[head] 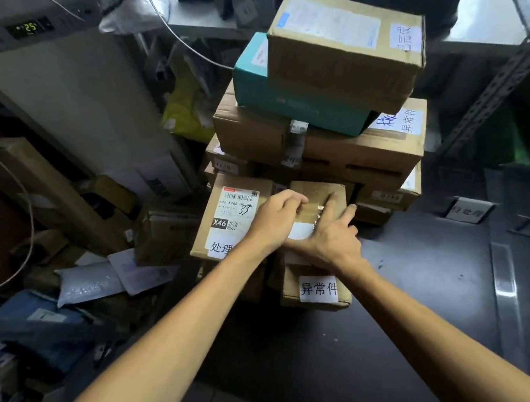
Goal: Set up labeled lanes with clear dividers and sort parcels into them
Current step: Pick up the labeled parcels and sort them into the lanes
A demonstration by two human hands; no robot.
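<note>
Pressing a white label (300, 230) onto the small box (318, 197) atop the front stack: left hand (276, 219) fingers curled on it, right hand (332, 242) fingers spread flat, probably smoothing it down.

Both forearms are bare with no sleeves, and the left hand (276, 219) and right hand (330, 239) wear nothing

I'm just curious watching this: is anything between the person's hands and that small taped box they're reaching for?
Nothing visible. The left hand and right hand already lie on top of the small taped box, in front of the tall parcel stack.
</note>
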